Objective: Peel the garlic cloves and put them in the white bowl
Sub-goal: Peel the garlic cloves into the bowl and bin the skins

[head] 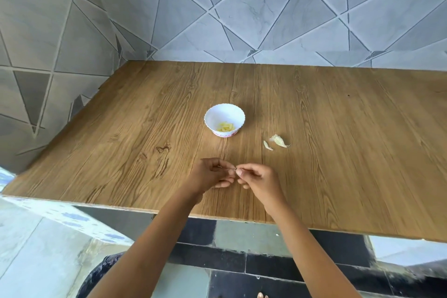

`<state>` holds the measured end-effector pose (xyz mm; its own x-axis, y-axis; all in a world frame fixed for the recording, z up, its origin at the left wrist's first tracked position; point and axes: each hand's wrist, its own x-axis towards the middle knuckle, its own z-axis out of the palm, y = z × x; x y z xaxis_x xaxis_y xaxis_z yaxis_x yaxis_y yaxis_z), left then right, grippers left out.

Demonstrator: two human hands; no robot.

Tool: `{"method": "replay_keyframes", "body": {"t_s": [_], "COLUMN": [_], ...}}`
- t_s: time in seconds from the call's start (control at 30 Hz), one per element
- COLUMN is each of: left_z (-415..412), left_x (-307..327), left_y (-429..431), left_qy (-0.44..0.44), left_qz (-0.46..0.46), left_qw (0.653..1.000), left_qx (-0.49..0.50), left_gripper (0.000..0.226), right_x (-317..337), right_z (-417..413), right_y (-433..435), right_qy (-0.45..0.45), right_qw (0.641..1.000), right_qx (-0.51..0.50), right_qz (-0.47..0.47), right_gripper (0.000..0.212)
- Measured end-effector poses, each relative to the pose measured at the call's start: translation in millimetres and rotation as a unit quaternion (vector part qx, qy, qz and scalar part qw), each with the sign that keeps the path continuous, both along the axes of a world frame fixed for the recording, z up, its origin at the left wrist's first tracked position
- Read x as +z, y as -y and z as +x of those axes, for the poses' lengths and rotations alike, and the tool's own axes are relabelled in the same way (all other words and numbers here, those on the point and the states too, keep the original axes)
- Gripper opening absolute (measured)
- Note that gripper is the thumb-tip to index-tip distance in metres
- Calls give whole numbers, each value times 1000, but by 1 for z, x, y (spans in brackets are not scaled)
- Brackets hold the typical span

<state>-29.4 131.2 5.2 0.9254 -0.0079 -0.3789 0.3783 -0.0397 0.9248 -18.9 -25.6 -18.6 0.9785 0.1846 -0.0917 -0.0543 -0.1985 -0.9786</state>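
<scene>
Garlic cloves point(226, 126), peeled and pale yellow, lie in a small heap at the bottom of a white bowl point(217, 112) with a scalloped rim and a pink pattern around its base. The bowl stands upright near the middle of a wooden table point(338, 128) with a strong brown grain. To the right of the bowl and a little nearer the person, apart from it, an unpeeled clove point(279, 141) in papery white skin lies on the table. A smaller pale sliver point(267, 145) lies just beside it on its left; whether that sliver is a thin clove or a scrap of skin cannot be told. Nearer the front edge of the table, two bare forearms reach in from below, and the hands meet fingertip to fingertip low over the tabletop. The left hand point(209, 175) has its fingers curled, with thumb and forefinger pinched together at the tips. The right hand point(257, 176) is curled the same way, its thumb and forefinger pinching toward the left hand. Between the two pinches sits a small object point(233, 169), almost wholly hidden by the fingers and too small to identify. Behind the table and along its left side rises a wall point(242, 7) of grey tiles cut into triangles by dark lines. Below the table edge, dark and pale floor tiles point(278, 264) show.
</scene>
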Motion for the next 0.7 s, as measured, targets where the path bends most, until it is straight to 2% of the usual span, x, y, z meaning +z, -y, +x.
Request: {"method": "replay_keyframes", "body": {"t_s": [0.17,0.37,0.5,0.57,0.63,0.7], "left_z": [0,3,4,6,7,8], "left_x": [-4,-4,0,4,9,11], "left_y": [-1,1,-2,-3,-3,-3], "left_qy": [-3,24,47,54,39,0], "left_qz": [-38,42,88,114,102,49], "left_qw": [999,999,994,989,991,997], "left_qx": [-1,-2,-50,-73,-75,-58], "left_gripper": [7,7,8,9,12,14], "right_x": [2,4,9,8,3,-4], "right_z": [1,1,-1,1,2,2], "right_y": [2,-3,-2,0,1,-1], "right_qy": [-66,-18,-64,-74,-1,160], "right_qw": [997,998,997,995,1000,983], "right_qx": [6,12,16,26,27,15], "right_qz": [48,-60,36,55,-5,-92], "right_gripper": [6,8,5,5,7,11]}}
